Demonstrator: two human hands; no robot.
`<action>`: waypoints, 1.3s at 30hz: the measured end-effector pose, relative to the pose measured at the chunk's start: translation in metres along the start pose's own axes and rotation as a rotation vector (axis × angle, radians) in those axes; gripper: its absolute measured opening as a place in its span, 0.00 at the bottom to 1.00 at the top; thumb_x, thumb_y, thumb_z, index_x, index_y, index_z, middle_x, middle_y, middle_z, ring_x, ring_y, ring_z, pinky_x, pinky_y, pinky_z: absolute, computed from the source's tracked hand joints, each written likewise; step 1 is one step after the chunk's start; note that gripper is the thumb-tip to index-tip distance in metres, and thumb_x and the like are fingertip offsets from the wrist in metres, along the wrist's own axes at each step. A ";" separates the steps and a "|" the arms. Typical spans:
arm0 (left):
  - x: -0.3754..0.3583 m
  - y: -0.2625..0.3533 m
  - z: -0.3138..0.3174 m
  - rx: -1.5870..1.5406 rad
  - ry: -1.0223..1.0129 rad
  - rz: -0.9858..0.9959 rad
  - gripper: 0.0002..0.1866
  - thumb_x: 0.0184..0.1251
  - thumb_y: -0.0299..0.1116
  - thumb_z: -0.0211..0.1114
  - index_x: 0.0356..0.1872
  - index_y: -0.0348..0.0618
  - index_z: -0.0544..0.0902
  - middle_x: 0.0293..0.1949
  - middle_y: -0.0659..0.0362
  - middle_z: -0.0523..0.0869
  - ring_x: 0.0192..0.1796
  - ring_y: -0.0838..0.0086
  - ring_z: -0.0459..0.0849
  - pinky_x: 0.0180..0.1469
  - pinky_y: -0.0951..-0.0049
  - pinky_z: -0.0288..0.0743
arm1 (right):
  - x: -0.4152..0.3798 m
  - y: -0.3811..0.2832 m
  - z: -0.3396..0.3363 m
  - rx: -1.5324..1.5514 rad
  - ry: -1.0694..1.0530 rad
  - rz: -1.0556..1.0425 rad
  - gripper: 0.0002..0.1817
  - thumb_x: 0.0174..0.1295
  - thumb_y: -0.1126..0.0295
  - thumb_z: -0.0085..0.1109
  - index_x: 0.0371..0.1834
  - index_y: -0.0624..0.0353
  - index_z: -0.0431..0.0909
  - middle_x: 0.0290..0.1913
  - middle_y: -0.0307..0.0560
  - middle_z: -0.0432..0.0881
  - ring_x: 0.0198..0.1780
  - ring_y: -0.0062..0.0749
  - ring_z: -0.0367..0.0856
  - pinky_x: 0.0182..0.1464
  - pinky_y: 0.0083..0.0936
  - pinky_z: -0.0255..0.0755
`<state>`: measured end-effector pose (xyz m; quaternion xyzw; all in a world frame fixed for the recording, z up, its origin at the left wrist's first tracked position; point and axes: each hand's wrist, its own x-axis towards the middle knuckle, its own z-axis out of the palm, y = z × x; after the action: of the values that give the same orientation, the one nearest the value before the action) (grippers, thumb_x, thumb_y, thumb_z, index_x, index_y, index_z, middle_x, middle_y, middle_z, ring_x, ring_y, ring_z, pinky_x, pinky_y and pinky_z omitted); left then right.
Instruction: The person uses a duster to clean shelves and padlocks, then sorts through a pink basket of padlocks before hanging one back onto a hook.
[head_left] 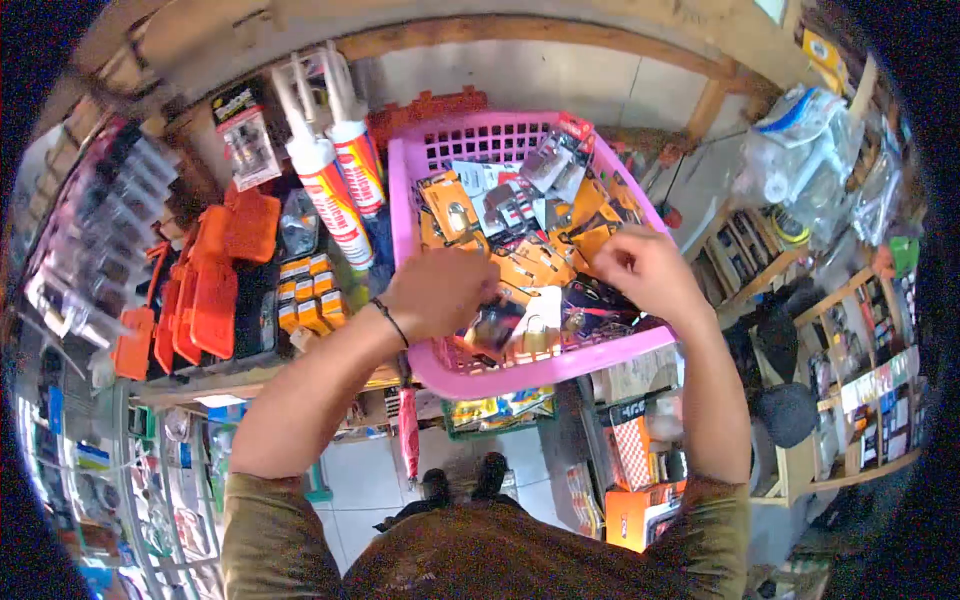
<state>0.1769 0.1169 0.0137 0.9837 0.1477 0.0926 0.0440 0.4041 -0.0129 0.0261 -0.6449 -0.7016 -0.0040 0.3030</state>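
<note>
A pink plastic basket (402,190) in front of me holds many small carded packs. Over its near left side, my left hand (440,290) is closed, its fingers at a blurred dark package (495,325). My right hand (645,275) hovers at the right rim with fingers curled in; what they hold, if anything, is hidden. Close to its fingertips lies an orange card pack (592,240). Orange carded packs (535,262) fill the middle, and a red-and-black pack (510,205) and a clear blister pack (555,160) lie farther back.
Sealant tubes (330,200) stand left of the basket. Orange plastic cases (210,290) and small yellow-and-black boxes (310,290) sit beside them. A folded red umbrella (409,435) hangs below the near edge. Shelves (860,380) of goods line the right.
</note>
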 end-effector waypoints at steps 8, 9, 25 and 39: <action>-0.093 0.026 -0.066 -0.923 0.765 -0.190 0.03 0.59 0.25 0.57 0.32 0.36 0.75 0.24 0.59 0.77 0.27 0.82 0.76 0.29 0.79 0.69 | -0.051 -0.151 0.014 0.334 0.191 -0.219 0.04 0.48 0.74 0.58 0.22 0.60 0.74 0.24 0.46 0.76 0.26 0.34 0.76 0.28 0.26 0.68; -0.115 0.023 -0.065 -0.785 0.801 -0.290 0.03 0.61 0.25 0.56 0.32 0.36 0.74 0.26 0.62 0.77 0.28 0.87 0.73 0.29 0.84 0.67 | -0.065 -0.163 0.032 0.396 0.164 -0.231 0.03 0.47 0.75 0.59 0.23 0.60 0.75 0.24 0.45 0.76 0.26 0.34 0.76 0.29 0.26 0.69; -0.357 0.092 0.129 -2.499 0.608 -0.770 0.23 0.64 0.54 0.46 0.46 0.44 0.70 0.37 0.49 0.80 0.39 0.61 0.80 0.38 0.66 0.76 | -0.056 -0.160 0.236 1.660 -0.208 1.058 0.16 0.59 0.50 0.47 0.38 0.50 0.71 0.25 0.36 0.74 0.27 0.31 0.75 0.28 0.32 0.70; -0.311 0.024 0.110 -2.572 1.100 -0.704 0.29 0.62 0.56 0.43 0.53 0.43 0.69 0.41 0.51 0.78 0.40 0.57 0.77 0.48 0.57 0.72 | -0.290 -0.181 0.216 0.382 -0.396 0.549 0.20 0.63 0.54 0.46 0.24 0.61 0.72 0.12 0.48 0.68 0.14 0.36 0.69 0.19 0.30 0.63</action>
<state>-0.0867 -0.0058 -0.1439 0.0164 0.1916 0.5039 0.8421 0.1448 -0.2197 -0.2057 -0.7291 -0.5358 0.3326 0.2659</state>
